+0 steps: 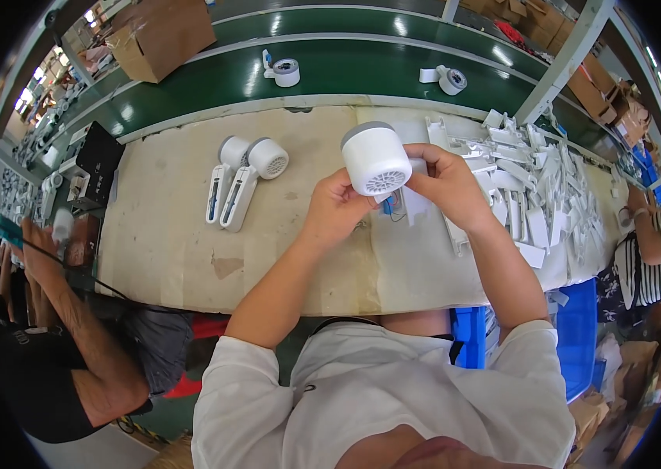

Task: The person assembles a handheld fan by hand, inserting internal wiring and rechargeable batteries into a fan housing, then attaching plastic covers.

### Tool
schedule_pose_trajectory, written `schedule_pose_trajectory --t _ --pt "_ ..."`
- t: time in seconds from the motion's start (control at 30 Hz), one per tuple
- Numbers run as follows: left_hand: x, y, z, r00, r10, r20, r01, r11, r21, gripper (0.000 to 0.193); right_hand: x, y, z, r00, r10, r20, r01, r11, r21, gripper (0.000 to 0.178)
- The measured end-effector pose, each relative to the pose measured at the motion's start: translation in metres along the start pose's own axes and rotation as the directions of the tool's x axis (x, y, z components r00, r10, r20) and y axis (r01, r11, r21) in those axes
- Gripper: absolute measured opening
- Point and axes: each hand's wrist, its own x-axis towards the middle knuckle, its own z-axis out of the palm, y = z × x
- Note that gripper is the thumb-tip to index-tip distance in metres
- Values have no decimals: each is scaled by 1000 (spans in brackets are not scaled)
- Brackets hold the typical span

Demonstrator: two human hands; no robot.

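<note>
Above the middle of the table I hold a white device with a round, grilled head (377, 162) and a grey rim, somewhat like a hair dryer. My left hand (337, 209) is closed on it low at the left, fingers pinching just under the grille. From the right, my right hand (448, 186) is closed on the same device, its thumb beside the grille. Below the head a blue part (387, 205) with thin wires shows, next to a white handle piece (415, 209). The fingertips are partly hidden behind the device.
Two similar devices (246, 176) lie at the left, handles uncovered. Many white plastic shells (530, 176) are piled at the right. Beyond, a green conveyor (346, 70) carries two more devices. A black box (96, 168) stands left. A co-worker's hand (37, 250) holds a corded driver; blue bins (577, 336) sit below right.
</note>
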Motion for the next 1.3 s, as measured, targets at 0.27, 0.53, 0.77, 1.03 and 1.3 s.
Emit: schedule_pose_trajectory --t 0.27,0.53,0.77,1.03,1.3 --pt "5 5 2 986 -128 -108 96 960 -265 24 2 3 20 831 -556 -24 399 626 -670 24" --pt "6 8 -1 993 -72 -88 27 900 -435 30 -3 51 -1 924 222 -310 15 791 611 36" --pt "11 15 -7 966 -76 -247 -36 907 -421 27 -33 38 -4 947 -286 150 218 224 -950 37" --pt "12 8 -5 955 -81 -284 -61 887 -458 28 -32 25 -12 873 -103 477 396 719 -570 52" --pt "3 8 9 954 -89 -286 -86 834 -545 29 -24 -16 36 796 -604 41 394 466 -792 57"
